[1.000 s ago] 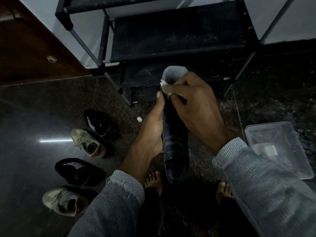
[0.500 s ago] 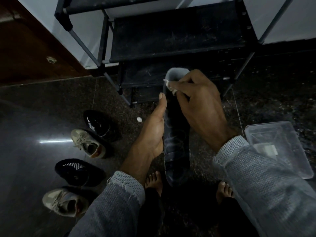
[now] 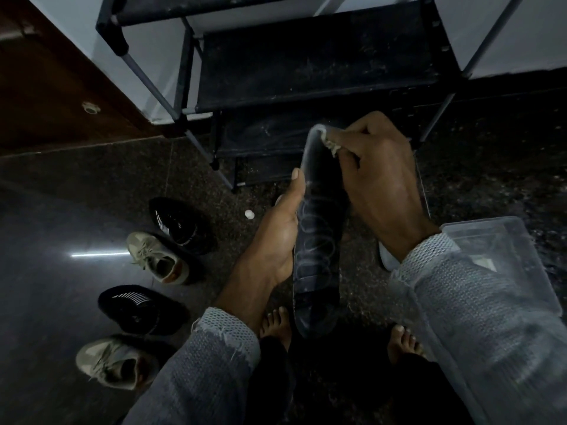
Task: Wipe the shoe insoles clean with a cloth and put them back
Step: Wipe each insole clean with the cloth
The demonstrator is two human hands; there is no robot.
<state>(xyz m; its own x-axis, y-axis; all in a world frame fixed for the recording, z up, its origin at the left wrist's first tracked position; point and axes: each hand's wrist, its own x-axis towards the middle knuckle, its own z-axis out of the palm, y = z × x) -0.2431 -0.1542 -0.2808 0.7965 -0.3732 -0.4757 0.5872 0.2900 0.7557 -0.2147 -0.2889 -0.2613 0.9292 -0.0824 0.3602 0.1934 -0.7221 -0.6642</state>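
Insole (image 3: 317, 240), no legible branding

Open dark floor (image 3: 61, 210) far left — free passage. Four shoes (image 3: 159, 259) lined up left of centre, shoe rack (image 3: 306, 72) blocking ahead, clear plastic box (image 3: 503, 240) crowding the right — narrow gap only between.

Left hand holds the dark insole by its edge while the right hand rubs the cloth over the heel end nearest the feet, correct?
Not quite. The head view shows the right hand pressing the cloth on the far end of the insole, up by the shoe rack, not the end nearest the feet. The left hand does hold its edge.
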